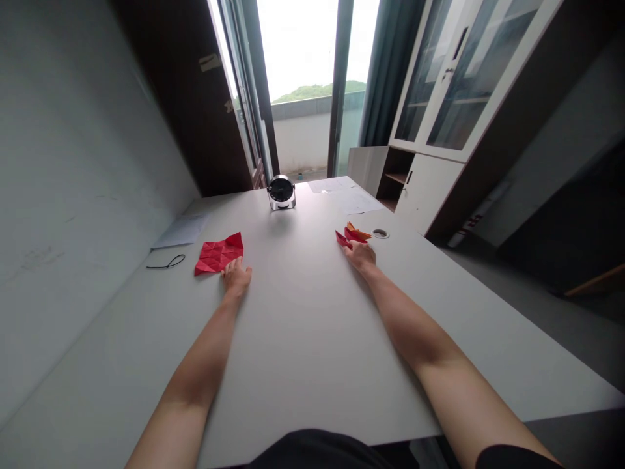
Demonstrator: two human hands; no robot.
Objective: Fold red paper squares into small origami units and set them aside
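Note:
A red sheet of paper (219,253), creased all over in a grid, lies on the left of the table with one far corner lifted. My left hand (236,277) rests on its near right edge, fingers stretched out and thumb apart. Farther right, my right hand (362,255) has its fingers closed on a red origami piece (343,239) with pointed ends, partly covered by the fingers. Right behind it sits an orange origami piece (360,231), touching or overlapping the red one; I cannot tell which.
A roll of tape (380,233) lies just right of the folded pieces. At the table's far end stands a round black device on a silver stand (282,192). A black cord (168,262) and white papers (180,230) lie left; more sheets (359,200) lie at the far right.

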